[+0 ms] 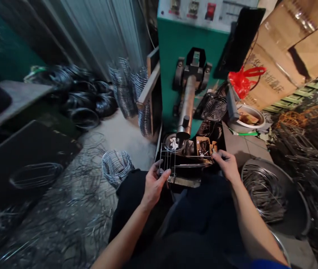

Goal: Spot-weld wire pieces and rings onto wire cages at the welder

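My left hand [155, 183] is closed on the near left side of a small wire frame [167, 158], with thumb and fingers pinching its wires. The frame lies below the tip of a metal cylinder arm [187, 106] that juts from a green machine [173, 48]. My right hand [226, 164] pinches the right end of a thin metal wire [195, 156], which stretches left toward the frame. Whether the wire touches the frame, I cannot tell. Several loose rods [191, 165] lie just below that wire. Beneath, a small cardboard box [203, 145] holds dark bits.
A round wire basket [116, 166] stands left of my knee. On the right, a dark basin [293, 201] holds bent wires [265, 190]. Stacked wire rings [124, 89] and black wire coils [91, 93] stand behind left. Cardboard boxes [277, 71] and a small fan [215, 107] are at right.
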{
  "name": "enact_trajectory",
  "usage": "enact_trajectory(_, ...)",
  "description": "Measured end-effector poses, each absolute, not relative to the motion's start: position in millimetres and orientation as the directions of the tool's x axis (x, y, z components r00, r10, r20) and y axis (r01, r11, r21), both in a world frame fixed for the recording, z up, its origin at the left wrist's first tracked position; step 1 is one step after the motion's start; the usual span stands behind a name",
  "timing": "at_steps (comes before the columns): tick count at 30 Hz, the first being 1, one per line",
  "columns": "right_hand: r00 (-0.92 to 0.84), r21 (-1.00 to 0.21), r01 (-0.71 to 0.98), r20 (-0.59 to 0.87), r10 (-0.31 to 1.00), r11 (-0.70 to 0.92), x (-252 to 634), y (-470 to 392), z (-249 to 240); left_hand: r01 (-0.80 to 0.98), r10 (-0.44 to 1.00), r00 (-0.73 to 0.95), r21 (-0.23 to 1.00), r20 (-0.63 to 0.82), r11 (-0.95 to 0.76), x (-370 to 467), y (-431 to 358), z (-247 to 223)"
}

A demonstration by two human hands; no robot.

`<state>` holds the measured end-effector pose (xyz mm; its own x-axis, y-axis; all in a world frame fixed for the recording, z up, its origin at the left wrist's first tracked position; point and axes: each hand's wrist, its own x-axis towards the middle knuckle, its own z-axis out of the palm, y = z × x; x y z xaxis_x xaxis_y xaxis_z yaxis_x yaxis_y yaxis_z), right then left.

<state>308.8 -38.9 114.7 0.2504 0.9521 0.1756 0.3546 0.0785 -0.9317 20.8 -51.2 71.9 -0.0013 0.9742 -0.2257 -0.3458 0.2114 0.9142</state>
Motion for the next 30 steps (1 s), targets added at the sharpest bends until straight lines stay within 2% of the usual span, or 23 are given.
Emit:
enact_trajectory(7,0.148,-0.958,0.285,0.084,0.985,0.038,278.3,-24.1,93.5,-0.374,0.977,0.005,0.906,-0.213,0.200,19.1,-54.4,62.5)
enact_trajectory(14,0.163,-0.965,0.259,0.009,0.987,-0.034,282.8,-15.5,86.6,-0.408,0.974,0.024,0.887,-0.224,0.214,27.5,-50.2,69.1)
enact_trajectory(26,0.214,-0.973,0.228,0.020,0.977,-0.030,288.8,-0.2,75.4,-0.399,0.977,-0.019,0.898,-0.212,0.186,36.2,-35.6,80.4)
enact_trajectory(30,0.232,-0.964,0.267,0.066,0.970,0.002,288.9,1.9,77.2,-0.392,0.979,-0.010,0.901,-0.206,0.186,37.3,-34.0,79.0)
